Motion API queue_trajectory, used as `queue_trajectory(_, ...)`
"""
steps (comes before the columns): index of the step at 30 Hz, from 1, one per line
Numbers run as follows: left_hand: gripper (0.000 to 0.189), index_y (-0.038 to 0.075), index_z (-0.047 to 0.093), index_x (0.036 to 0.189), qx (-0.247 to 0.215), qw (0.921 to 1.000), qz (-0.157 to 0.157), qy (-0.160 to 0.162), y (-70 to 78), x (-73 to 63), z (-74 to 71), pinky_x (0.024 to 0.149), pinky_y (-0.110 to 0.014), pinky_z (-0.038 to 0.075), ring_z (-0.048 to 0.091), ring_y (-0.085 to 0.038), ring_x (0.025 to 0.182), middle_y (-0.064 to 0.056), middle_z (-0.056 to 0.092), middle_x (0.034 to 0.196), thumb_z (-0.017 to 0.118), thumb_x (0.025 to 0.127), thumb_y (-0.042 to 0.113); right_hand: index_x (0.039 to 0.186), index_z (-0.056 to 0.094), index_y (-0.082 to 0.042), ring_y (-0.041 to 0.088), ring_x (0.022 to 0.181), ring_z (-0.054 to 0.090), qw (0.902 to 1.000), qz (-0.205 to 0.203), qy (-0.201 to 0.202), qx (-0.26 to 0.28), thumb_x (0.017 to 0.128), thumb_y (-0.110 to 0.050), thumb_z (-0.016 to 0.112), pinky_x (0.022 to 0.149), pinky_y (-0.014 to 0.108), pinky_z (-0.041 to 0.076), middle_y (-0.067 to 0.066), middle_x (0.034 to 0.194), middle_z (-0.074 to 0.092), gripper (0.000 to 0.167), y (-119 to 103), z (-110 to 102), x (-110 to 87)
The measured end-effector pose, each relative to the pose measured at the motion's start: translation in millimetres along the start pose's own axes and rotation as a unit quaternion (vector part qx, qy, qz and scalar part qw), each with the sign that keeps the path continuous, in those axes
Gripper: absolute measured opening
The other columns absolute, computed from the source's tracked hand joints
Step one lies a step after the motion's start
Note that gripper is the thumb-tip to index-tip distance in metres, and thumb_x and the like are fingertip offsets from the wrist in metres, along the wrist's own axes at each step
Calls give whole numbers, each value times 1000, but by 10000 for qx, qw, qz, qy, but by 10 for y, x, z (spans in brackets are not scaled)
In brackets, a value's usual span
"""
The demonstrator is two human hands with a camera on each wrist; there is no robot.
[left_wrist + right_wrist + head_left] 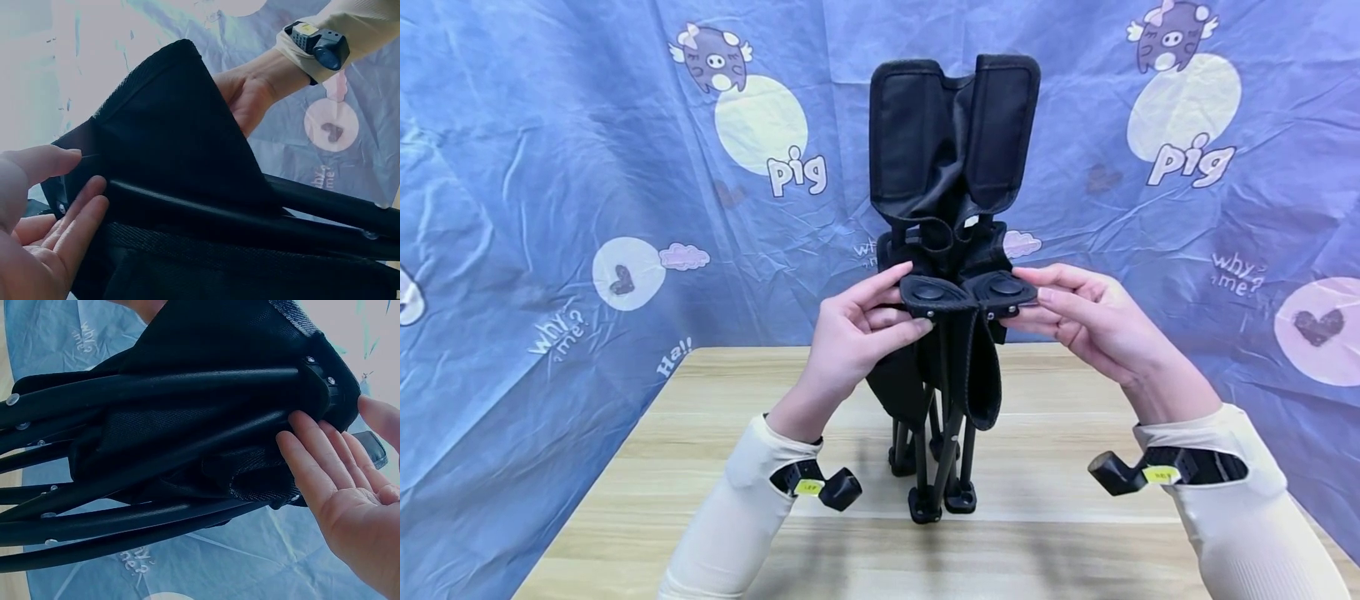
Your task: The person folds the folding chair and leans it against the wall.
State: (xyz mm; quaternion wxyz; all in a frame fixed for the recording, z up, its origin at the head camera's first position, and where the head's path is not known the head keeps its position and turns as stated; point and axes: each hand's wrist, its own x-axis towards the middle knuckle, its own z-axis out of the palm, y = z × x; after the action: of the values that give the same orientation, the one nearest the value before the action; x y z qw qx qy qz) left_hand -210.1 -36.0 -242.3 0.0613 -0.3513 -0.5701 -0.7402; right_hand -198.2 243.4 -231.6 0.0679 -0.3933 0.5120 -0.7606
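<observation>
Chair (958, 267), just one, stands folded on the worktop (737, 433), four feet (925, 507) in sight, and here are two hands, the left hand (853, 333) pinching one corner (928, 292) in its fingers (880, 283), the right hand (1101, 325) the other, fabric (983, 375) hiding the leg tops, both sleeves (730, 508) cut off.

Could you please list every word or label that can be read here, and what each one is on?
"pig": twice, on the blue backdrop.
"why? me?": on the backdrop, at left and right; another is partly hidden behind the black folding chair.
"Ha!!": on the backdrop, lower left.
Yellow labels on the two wrist cameras: too small to read.
Black folding chair: no readable text visible.
</observation>
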Motion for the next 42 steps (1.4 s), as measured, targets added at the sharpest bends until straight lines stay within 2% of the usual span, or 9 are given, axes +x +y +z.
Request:
queue_trajectory(11,65,-9,50,139,-30,9998,-157,-119,34,16,-17,82,-29,59,72,-11,83,-22,69,108,67,78,-20,133,61,2,32,112,65,9995,-42,-67,310,104,7,33,101,35,49,21,126,64,40,40,8,-10)
queue_trajectory(13,64,-10,50,139,-84,9998,-128,-87,23,7,-18,82,-28,59,72,-11,83,-21,69,109,66,78,-21,133,60,1,32,112,66,9993,-53,4,359,105,7,34,88,19,53,22,124,65,40,55,20,-21)
queue_trajectory(15,65,-9,50,140,-124,9998,-116,-60,8,-6,-19,82,-28,58,72,-11,84,-20,69,109,66,78,-20,134,60,0,32,110,66,9995,-146,155,231,105,6,34,86,18,53,21,124,65,40,76,44,-43)
queue_trajectory(18,65,-9,49,141,-193,9998,-75,-76,-17,-23,-22,83,-30,59,72,-13,84,-21,68,111,66,79,-20,136,58,3,31,110,67,9986,-374,348,102,104,8,33,86,19,54,21,124,65,40,116,92,-79)
queue_trajectory(20,65,-9,48,141,-261,9996,-43,-123,-28,-31,-34,84,-33,59,72,-14,85,-22,68,112,65,79,-20,138,54,5,31,111,66,9978,-552,378,29,104,9,30,101,35,50,21,127,64,42,143,122,-103)
queue_trajectory(22,67,-9,45,143,-371,9991,-41,-184,-32,-40,-47,84,-34,59,72,-16,87,-25,66,115,63,80,-21,141,49,7,32,114,64,9973,-678,294,42,104,10,28,102,38,49,22,129,62,43,161,136,-121)
queue_trajectory(31,72,-5,36,149,-718,9970,-106,-253,-100,-127,-137,89,-34,57,72,-19,94,-31,59,128,59,82,-19,148,41,4,34,122,59,9973,-710,9,-207,101,14,26,104,39,47,19,138,57,50,164,159,-204)
queue_trajectory(37,69,-8,39,146,-1034,9942,203,-190,-189,-199,-138,89,-34,57,71,-21,97,-18,65,126,61,82,-18,148,40,5,35,124,57,9967,-775,71,-249,100,15,26,104,39,48,19,140,55,50,179,180,-254)
queue_trajectory(42,67,-6,44,144,-1209,9913,485,-196,-235,-244,-146,88,-33,57,71,-22,98,-5,68,121,68,81,-13,146,41,7,36,127,55,9955,-928,-134,-116,100,17,24,105,39,46,19,144,52,50,202,151,-300)
